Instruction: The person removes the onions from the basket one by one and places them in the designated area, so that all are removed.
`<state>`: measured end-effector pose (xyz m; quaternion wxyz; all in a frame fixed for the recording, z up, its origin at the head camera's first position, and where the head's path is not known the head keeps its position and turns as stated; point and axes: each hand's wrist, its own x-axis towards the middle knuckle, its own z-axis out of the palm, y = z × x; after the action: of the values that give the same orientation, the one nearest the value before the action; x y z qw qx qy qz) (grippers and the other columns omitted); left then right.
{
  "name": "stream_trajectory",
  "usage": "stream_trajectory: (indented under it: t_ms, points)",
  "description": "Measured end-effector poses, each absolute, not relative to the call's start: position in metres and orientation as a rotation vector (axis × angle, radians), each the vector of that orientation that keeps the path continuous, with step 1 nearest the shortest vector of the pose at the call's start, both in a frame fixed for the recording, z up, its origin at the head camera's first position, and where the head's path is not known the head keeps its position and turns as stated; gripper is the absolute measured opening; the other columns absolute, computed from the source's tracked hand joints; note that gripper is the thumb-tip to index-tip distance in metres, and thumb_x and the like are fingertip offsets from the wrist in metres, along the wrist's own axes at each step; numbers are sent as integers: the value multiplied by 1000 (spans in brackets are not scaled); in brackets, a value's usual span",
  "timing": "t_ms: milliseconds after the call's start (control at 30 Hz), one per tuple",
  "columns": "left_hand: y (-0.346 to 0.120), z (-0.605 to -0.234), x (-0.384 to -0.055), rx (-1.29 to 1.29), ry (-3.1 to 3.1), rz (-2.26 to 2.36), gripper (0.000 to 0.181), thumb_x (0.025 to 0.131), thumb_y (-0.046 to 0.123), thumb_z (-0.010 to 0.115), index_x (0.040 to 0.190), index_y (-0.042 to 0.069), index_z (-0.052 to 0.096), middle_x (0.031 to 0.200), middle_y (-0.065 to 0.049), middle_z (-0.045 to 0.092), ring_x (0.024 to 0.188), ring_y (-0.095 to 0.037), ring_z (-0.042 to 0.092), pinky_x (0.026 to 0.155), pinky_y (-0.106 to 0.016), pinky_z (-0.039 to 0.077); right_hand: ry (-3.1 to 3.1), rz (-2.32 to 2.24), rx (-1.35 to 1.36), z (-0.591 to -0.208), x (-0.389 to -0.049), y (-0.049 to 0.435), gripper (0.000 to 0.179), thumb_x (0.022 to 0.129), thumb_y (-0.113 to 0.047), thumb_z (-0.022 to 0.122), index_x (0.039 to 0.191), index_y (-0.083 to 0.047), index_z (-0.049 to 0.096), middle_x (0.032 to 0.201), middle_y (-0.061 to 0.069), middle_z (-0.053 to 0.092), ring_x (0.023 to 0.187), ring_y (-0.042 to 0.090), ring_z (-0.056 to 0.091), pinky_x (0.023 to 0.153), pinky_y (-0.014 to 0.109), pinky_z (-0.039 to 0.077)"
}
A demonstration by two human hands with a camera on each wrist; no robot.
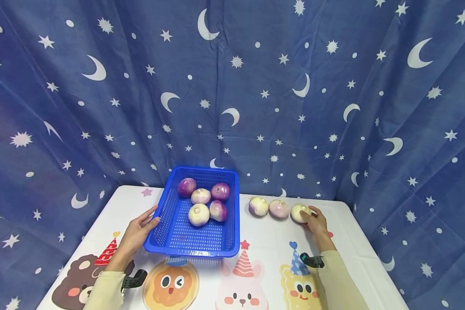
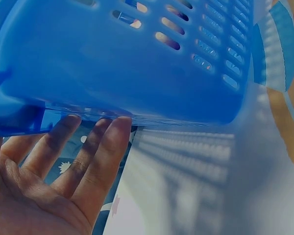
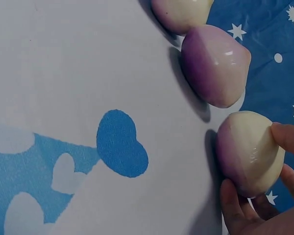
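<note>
In the head view my right hand [image 1: 317,221] grips the rightmost purple-and-white onion [image 1: 299,212] on the table. The right wrist view shows thumb and fingers spread around this onion [image 3: 247,152]. To its left, two more onions lie in a row, a pinkish one [image 1: 279,209] and a pale one [image 1: 258,206]. My left hand [image 1: 135,234] is at the left side of a blue plastic basket [image 1: 237,224]. Its fairly straight fingers touch the basket's outer wall below the rim in the left wrist view; the thumb is mostly cut off there. Several onions [image 1: 199,215] sit inside the basket.
A white tablecloth [image 1: 263,241] with cartoon animals and party hats covers the table. Directly behind the table hangs a blue curtain [image 1: 255,107] with moons and stars. Black wrist devices [image 1: 311,260] are strapped on both arms.
</note>
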<state>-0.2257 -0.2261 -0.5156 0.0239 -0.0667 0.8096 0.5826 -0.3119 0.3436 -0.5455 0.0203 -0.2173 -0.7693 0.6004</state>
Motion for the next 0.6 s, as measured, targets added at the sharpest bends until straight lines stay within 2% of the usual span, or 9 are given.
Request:
stream_trajectory:
  t_ms: [100, 233, 367, 500, 600]
  points:
    - [-225, -516, -227, -200, 2515, 1797, 63, 99, 42, 55, 154, 20, 34, 150, -22, 44, 135, -38, 49, 110, -49, 42, -2404, 1863, -667, -544, -312, 345, 62, 97, -22, 61, 151, -8, 33, 144, 23, 40, 89, 6, 55, 84, 25, 55]
    - [-223, -515, -229, -192, 2509, 1806, 62, 100, 41, 55, 154, 20, 35, 149, -20, 45, 134, -37, 51, 107, -45, 45, -2416, 1875, -646, -542, -312, 346, 63, 98, -21, 58, 153, -8, 30, 150, 26, 35, 108, 16, 53, 85, 21, 53]
    - [-222, -515, -228, -182, 2480, 1823, 62, 100, 40, 55, 154, 19, 34, 150, -21, 43, 136, -38, 48, 109, -48, 44, -2397, 1885, -642, -544, -310, 347, 64, 98, -18, 57, 154, -7, 27, 153, 28, 33, 122, 25, 48, 84, 19, 51]
    - [-224, -515, -224, -206, 2477, 1813, 63, 100, 39, 55, 155, 18, 33, 152, -23, 40, 138, -41, 43, 113, -54, 37, -2402, 1873, -655, -545, -307, 347, 66, 97, -17, 58, 154, -6, 27, 154, 29, 30, 127, 30, 44, 97, 30, 48]
    - [-224, -515, -223, -200, 2479, 1813, 62, 100, 38, 55, 155, 18, 32, 152, -23, 40, 139, -40, 43, 113, -53, 38, -2393, 1849, -669, -543, -303, 348, 66, 96, -16, 58, 154, -6, 28, 155, 30, 28, 131, 35, 42, 108, 42, 42]
